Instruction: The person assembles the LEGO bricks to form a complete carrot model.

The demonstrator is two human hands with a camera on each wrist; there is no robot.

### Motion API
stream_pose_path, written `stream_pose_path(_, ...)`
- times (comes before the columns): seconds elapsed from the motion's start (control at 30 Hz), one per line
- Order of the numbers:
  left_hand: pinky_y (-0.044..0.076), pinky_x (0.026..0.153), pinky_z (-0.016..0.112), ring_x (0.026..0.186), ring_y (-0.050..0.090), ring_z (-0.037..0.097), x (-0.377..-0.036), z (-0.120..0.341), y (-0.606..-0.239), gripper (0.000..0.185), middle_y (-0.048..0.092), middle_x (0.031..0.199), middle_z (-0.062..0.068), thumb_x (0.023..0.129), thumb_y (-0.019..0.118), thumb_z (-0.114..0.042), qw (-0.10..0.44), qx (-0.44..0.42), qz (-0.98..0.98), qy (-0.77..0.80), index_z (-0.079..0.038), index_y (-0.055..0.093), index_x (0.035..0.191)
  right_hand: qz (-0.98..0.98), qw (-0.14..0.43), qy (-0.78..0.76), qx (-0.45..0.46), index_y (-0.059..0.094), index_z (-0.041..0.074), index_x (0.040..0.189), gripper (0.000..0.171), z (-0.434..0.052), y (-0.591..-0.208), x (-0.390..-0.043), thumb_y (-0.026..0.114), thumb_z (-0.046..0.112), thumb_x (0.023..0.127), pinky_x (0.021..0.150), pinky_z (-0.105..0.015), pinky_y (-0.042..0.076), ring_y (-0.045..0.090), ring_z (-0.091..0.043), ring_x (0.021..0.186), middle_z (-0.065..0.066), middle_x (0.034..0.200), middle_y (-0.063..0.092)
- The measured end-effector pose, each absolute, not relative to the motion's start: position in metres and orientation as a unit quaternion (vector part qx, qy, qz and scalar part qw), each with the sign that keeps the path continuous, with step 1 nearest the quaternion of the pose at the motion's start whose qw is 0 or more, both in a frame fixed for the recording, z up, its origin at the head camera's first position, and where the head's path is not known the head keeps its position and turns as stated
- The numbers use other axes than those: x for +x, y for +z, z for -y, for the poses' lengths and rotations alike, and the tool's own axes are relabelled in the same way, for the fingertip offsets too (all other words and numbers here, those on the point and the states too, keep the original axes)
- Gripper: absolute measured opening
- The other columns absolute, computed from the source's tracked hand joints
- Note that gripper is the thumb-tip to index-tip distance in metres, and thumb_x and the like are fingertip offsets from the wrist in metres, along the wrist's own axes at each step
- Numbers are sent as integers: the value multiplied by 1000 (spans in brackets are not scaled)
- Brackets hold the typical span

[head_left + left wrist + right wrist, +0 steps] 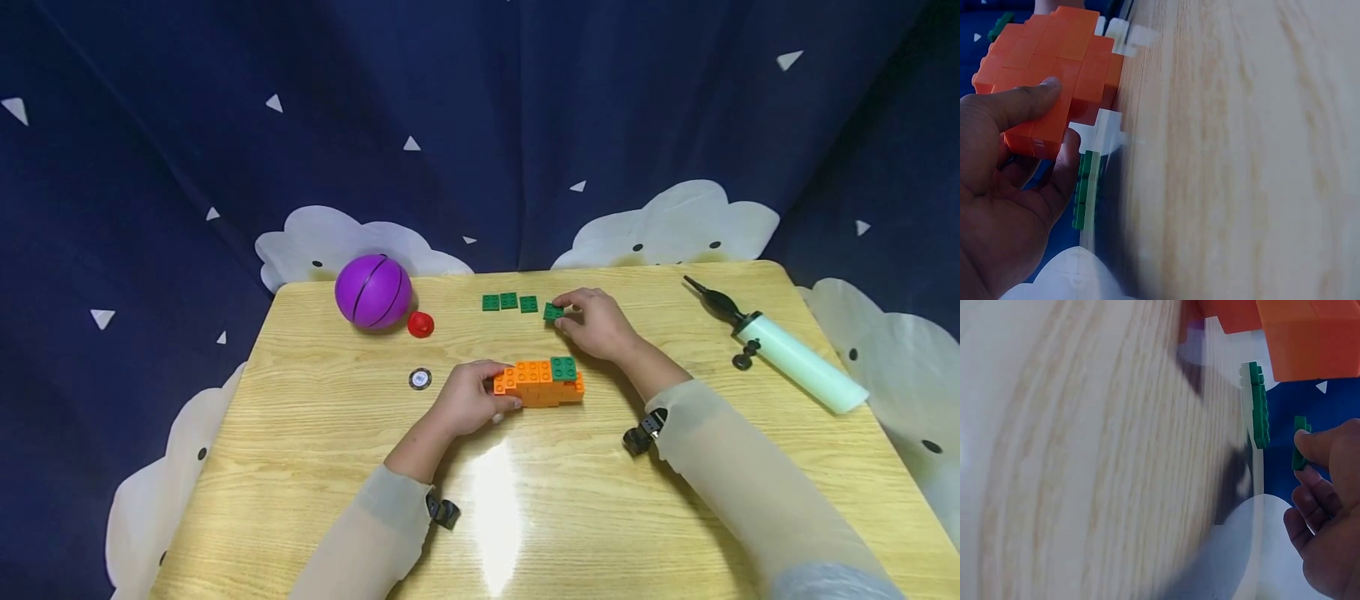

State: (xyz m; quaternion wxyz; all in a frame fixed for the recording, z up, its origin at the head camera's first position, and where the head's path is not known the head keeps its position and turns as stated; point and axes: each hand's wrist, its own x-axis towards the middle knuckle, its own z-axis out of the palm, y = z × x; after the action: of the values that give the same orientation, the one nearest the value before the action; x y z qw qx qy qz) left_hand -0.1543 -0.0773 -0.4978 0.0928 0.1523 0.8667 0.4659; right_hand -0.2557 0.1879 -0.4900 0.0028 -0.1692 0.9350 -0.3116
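My left hand (pixel 468 398) grips the left end of an orange block build (pixel 536 392), thumb along its near side and fingers at the far side. One green brick (pixel 563 368) is seated on top of the build near its right end. In the left wrist view the orange bricks (pixel 1054 69) form stepped layers under my thumb. Farther back, my right hand (pixel 600 325) pinches a small flat green brick (pixel 1300 444) between thumb and fingers. Left of that hand, three more flat green bricks (pixel 509 301) lie in a row at the back of the table.
A purple ball (pixel 373 292) sits at the back left, with a small red hat-shaped piece (pixel 421 324) beside it. A round chip (pixel 420 379) lies left of my left hand. On the right is a hand pump (pixel 802 362) with a small black part (pixel 745 358) against it.
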Motion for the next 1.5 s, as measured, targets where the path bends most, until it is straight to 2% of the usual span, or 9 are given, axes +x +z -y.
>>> stream_pose_path(0.63,56,88,34,98,66,14,-154,77,-498,42,73,116,0,82,90,-20,94,156,-862,474,-11,76,122,-923,-18,-318,-217,69,9,132,34,-192,-469,-232,70,20,100,98,-53,49,58,-35,117,-12,134,65)
stream_pose_path(0.87,55,92,36,102,65,15,-154,78,-496,43,73,119,1,82,90,-20,91,155,-867,465,-12,77,122,-920,-21,-317,-229,70,12,134,35,-191,-459,-223,70,22,101,99,-54,49,56,-32,123,-10,131,66)
stream_pose_path(1.23,55,90,36,100,66,14,-154,78,-497,42,73,116,0,82,89,-19,92,155,-866,467,-11,77,121,-910,-12,-344,-232,71,15,133,35,-188,-439,-207,72,25,100,92,-50,53,59,-30,120,-7,133,66)
stream_pose_path(1.5,56,91,36,101,66,15,-154,78,-497,43,73,118,1,82,90,-20,92,156,-864,470,-11,77,122,-904,-3,-356,-238,72,19,131,34,-187,-429,-198,73,29,99,94,-50,53,61,-28,117,-3,132,67)
